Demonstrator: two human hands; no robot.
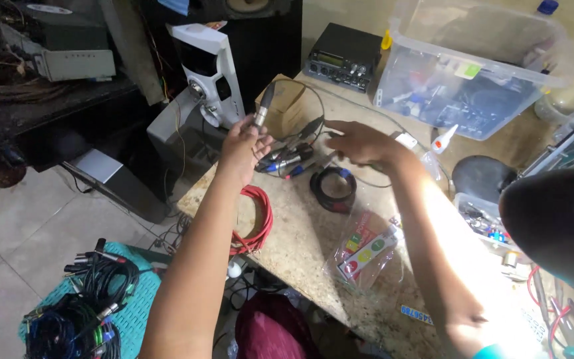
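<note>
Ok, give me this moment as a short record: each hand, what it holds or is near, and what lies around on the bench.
left hand: raised, gripping a grey metal cable connector that points upward
right hand: stretched over the bench, fingers spread, holds nothing that shows
between hands: bunch of cable plugs lying on the stone benchtop
near right hand: black coiled cable, small glue bottle
near left arm: red coiled cable at the bench edge
far side: clear plastic bin, cardboard box

Two hands: left hand, right hand. One metal cable plug held upright, one red cable coil, one black cable coil, one clear plastic bin, one glue bottle, one cardboard box.
</note>
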